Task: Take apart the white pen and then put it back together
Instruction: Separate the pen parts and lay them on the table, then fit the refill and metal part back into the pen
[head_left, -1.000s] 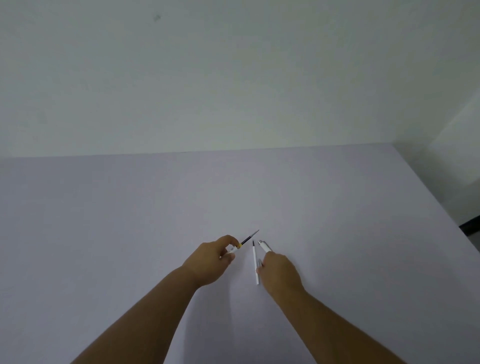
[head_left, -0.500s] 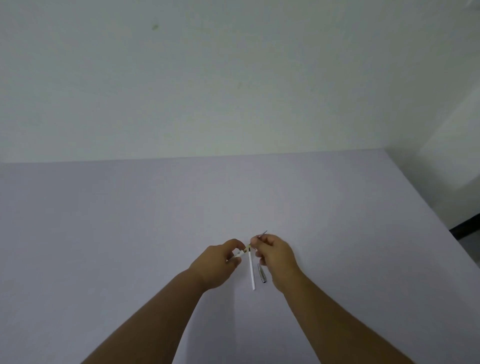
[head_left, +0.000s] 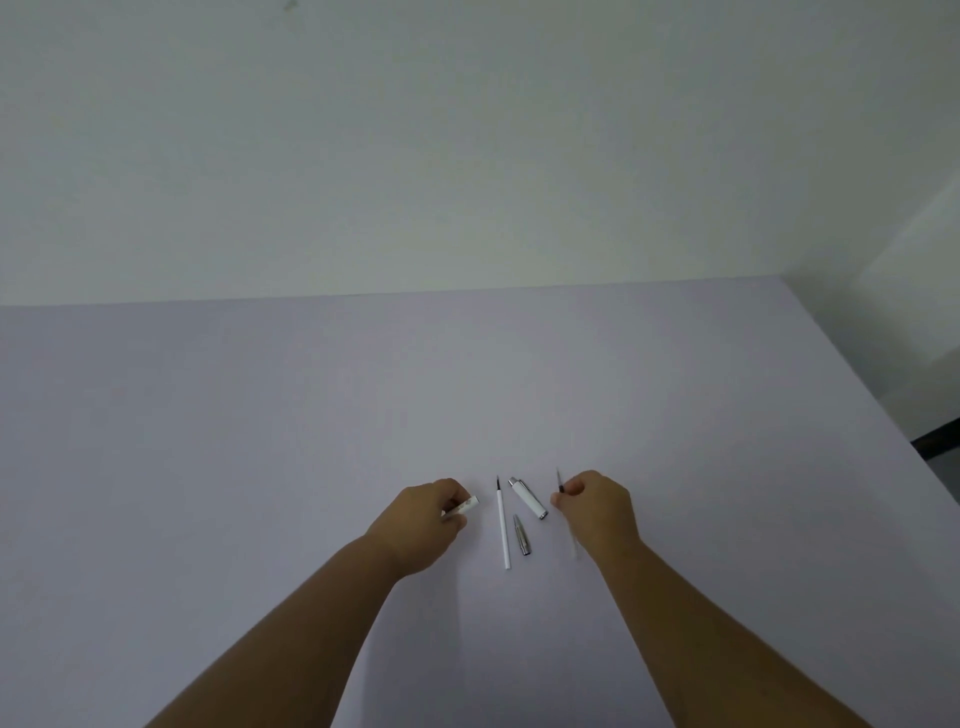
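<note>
The white pen lies in parts on the pale table (head_left: 260, 441). My left hand (head_left: 423, 522) grips a short white barrel piece (head_left: 466, 505) whose end sticks out to the right. My right hand (head_left: 597, 506) pinches a thin refill (head_left: 560, 483) with a dark tip that points away from me; its pale tail shows below the hand. Between my hands lie a long white refill tube (head_left: 502, 525), a small silver cone tip (head_left: 521, 535) and a white cap with a silver clip (head_left: 527, 498).
The table's far edge meets a plain light wall (head_left: 467, 156). Its right edge (head_left: 883, 405) slants down toward a dark strip of floor (head_left: 935, 441) at the far right.
My hands were together at the middle and have moved apart. The right hand has drawn the thin refill out to the right, and the left keeps the barrel piece.
</note>
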